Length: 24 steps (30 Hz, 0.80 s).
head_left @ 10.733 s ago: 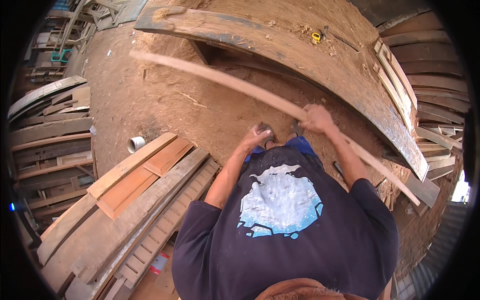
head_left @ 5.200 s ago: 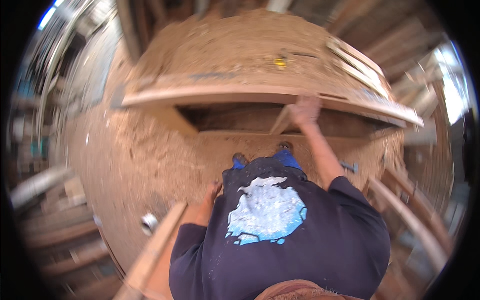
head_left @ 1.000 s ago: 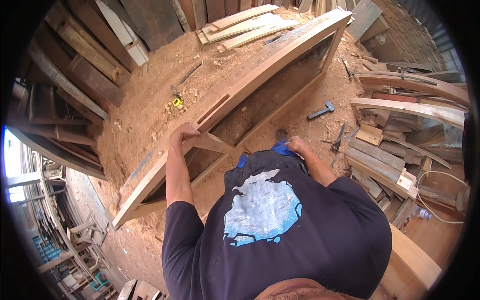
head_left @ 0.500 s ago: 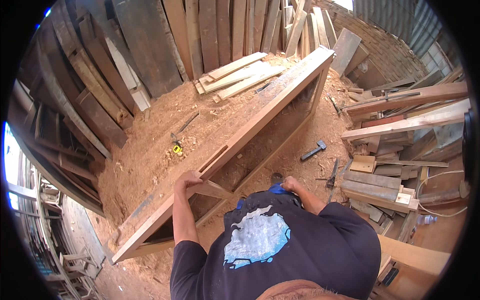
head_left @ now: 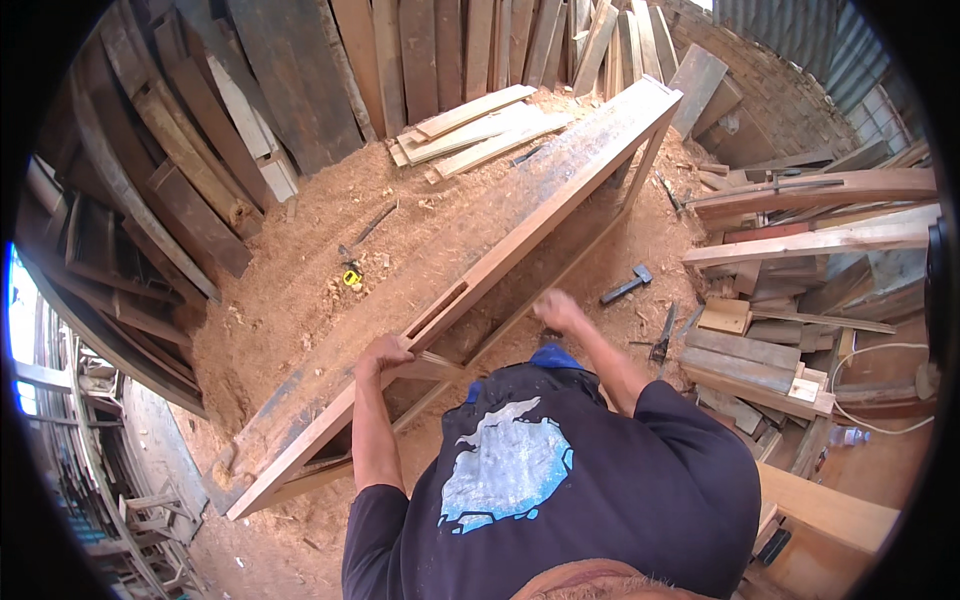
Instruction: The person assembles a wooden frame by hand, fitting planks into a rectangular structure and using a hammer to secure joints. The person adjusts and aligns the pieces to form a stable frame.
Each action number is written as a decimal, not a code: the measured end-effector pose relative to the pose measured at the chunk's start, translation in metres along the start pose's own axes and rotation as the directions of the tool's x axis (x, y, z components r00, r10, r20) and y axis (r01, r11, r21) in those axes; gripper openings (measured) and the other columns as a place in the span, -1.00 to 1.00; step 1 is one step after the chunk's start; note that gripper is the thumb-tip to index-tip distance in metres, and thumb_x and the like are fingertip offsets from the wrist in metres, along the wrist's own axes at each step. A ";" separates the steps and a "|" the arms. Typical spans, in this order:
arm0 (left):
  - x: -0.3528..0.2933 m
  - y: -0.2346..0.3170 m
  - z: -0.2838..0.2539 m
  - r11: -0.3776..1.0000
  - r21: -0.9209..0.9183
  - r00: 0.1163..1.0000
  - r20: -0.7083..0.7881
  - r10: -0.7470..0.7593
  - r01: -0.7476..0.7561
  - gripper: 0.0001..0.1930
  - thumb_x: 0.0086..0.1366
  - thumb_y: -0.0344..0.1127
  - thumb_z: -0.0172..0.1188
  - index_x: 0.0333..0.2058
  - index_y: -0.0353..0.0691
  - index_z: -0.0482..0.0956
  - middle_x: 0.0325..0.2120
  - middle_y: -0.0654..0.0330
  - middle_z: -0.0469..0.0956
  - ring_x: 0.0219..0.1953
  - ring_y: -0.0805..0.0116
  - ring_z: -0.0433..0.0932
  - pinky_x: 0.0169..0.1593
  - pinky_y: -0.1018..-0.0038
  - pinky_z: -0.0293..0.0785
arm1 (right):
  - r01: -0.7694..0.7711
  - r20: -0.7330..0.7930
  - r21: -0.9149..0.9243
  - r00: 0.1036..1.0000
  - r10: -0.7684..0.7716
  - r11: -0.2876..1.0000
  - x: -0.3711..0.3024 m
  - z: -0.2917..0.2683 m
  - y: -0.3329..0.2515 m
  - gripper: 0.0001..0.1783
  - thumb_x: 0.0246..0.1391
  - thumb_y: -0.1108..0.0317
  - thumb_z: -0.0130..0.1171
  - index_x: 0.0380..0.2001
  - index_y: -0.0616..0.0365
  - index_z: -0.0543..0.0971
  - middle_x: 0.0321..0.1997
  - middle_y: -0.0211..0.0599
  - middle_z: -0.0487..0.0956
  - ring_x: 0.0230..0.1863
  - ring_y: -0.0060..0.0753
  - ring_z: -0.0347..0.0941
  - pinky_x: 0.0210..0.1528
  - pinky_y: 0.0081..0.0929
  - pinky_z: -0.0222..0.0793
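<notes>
A long wooden frame (head_left: pixel 540 215) lies slantwise ahead of me, its far end at the upper right. My left hand (head_left: pixel 384 354) is closed over the top rail near a crosspiece, beside a dark narrow slot cut in the wood. My right hand (head_left: pixel 560 311) is in front of my waist, close to the frame's lower rail; motion smears its fingers, and whether it touches the wood cannot be made out. A hammer (head_left: pixel 627 285) lies to the right of that hand on the dusty ground.
Sawdust and shavings cover the ground. Beyond the frame are a yellow tape measure (head_left: pixel 351 276) and a stack of pale boards (head_left: pixel 475 135). Dark planks (head_left: pixel 295 80) lean at the back. Offcuts (head_left: pixel 745 360), beams (head_left: pixel 815 245) and a dark metal tool (head_left: pixel 663 342) lie at the right.
My right hand has moved away from the blue cloth at my waist, forward and slightly left toward the frame. My left hand stays on the rail.
</notes>
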<state>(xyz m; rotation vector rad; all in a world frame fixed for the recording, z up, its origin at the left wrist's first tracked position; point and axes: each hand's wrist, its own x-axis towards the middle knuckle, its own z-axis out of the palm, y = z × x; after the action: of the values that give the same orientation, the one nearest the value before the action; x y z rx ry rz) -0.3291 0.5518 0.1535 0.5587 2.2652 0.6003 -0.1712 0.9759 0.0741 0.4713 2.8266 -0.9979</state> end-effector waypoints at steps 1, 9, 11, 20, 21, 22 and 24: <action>-0.007 0.001 0.001 0.999 0.023 0.999 0.011 -0.032 0.031 -0.62 -0.17 -0.07 0.40 -0.48 -0.27 0.62 -0.63 0.14 0.55 -0.55 0.35 0.48 -0.42 0.32 0.42 | 0.069 -0.145 0.063 0.988 -0.059 0.996 0.017 -0.028 -0.043 -0.57 0.13 0.09 0.15 -0.06 0.18 0.55 -0.10 0.13 0.58 0.02 0.12 0.50 0.06 -0.07 0.43; -0.026 0.013 0.019 0.987 0.052 0.986 0.059 -0.155 0.152 -0.59 -0.18 -0.07 0.35 -0.40 -0.27 0.63 -0.51 -0.01 0.62 -0.45 0.17 0.57 -0.32 0.26 0.49 | 0.329 -0.715 -0.077 0.639 -0.282 0.941 0.106 -0.159 -0.213 -0.45 0.18 0.10 0.14 0.11 0.24 0.43 0.12 0.05 0.49 0.20 0.13 0.33 0.27 0.03 0.16; -0.032 0.035 0.019 0.984 0.112 0.989 0.046 -0.142 0.136 -0.56 -0.17 -0.06 0.34 -0.35 -0.26 0.64 -0.43 -0.04 0.65 -0.38 0.09 0.61 -0.26 0.24 0.52 | 0.176 -0.630 -0.193 0.732 -0.260 0.965 0.116 -0.102 -0.166 -0.47 0.20 0.07 0.11 0.10 0.20 0.44 0.09 0.03 0.51 0.19 0.05 0.35 0.27 -0.05 0.15; -0.044 0.040 0.026 0.983 0.071 0.985 0.027 -0.172 0.170 -0.53 -0.15 -0.07 0.32 -0.22 -0.16 0.67 -0.23 -0.05 0.67 -0.14 -0.01 0.64 -0.01 0.22 0.55 | -0.067 -0.049 -0.283 0.997 0.055 0.957 0.107 -0.081 -0.158 -0.46 0.21 0.01 0.07 0.15 0.09 0.48 0.19 -0.11 0.51 0.26 -0.02 0.37 0.24 -0.08 0.24; -0.045 0.045 0.027 0.982 0.071 0.984 0.017 -0.176 0.175 -0.53 -0.15 -0.07 0.32 -0.21 -0.15 0.67 -0.23 -0.04 0.67 -0.14 -0.01 0.64 -0.01 0.22 0.55 | -0.109 -0.047 -0.301 0.994 0.099 0.947 0.100 -0.083 -0.160 -0.53 0.21 0.08 0.06 0.12 0.04 0.52 0.16 -0.16 0.54 0.23 -0.07 0.40 0.22 -0.08 0.27; -0.047 0.049 0.027 0.981 0.072 0.984 0.007 -0.180 0.179 -0.53 -0.14 -0.07 0.31 -0.21 -0.14 0.68 -0.22 -0.04 0.67 -0.13 0.00 0.64 0.00 0.22 0.55 | -0.098 -0.055 -0.310 0.995 0.085 0.946 0.103 -0.081 -0.162 -0.56 0.19 0.11 0.07 0.07 0.04 0.56 0.12 -0.15 0.57 0.20 -0.07 0.44 0.19 -0.10 0.29; -0.047 0.054 0.021 0.973 0.071 0.975 0.026 -0.220 0.218 -0.51 -0.16 -0.07 0.32 -0.19 -0.13 0.68 -0.21 -0.02 0.67 -0.11 0.01 0.64 0.02 0.22 0.55 | -0.081 -0.074 -0.327 0.995 0.060 0.941 0.110 -0.078 -0.160 -0.63 0.15 0.18 0.07 -0.03 0.05 0.63 0.04 -0.14 0.62 0.12 -0.06 0.50 0.14 -0.12 0.34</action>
<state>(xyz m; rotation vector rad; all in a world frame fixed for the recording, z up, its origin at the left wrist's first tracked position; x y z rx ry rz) -0.2716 0.5741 0.1955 0.3414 2.2833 0.4017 -0.3266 0.9343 0.2079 0.5672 2.9247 -0.4868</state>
